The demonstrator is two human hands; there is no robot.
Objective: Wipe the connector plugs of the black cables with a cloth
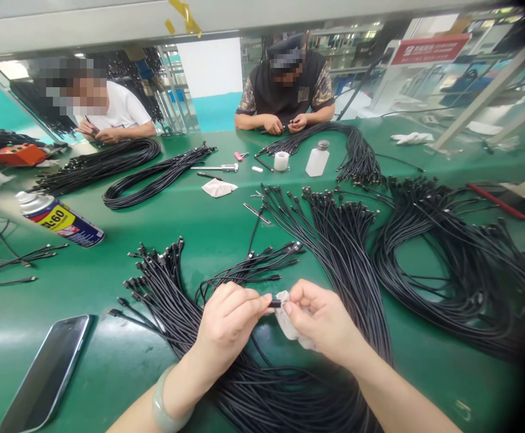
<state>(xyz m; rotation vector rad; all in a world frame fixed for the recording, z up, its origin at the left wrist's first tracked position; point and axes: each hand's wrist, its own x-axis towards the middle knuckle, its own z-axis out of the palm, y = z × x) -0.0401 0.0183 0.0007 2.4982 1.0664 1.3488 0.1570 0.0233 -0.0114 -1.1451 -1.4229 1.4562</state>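
Pinched between the thumb and fingers of my left hand is a black cable connector. My right hand is closed on a crumpled white cloth, which touches the connector's right end. Beneath both hands runs a thick bundle of black cables, its plug ends fanned out to the upper left. A smaller group of cable ends lies just beyond my left hand. Another black bundle stretches away past my right hand. A pale green bangle circles my left wrist.
A phone lies at left, near a tilted spray can. Coiled cables cover the right side. A white bottle, tape roll and caliper lie farther back. Two people sit across the green table.
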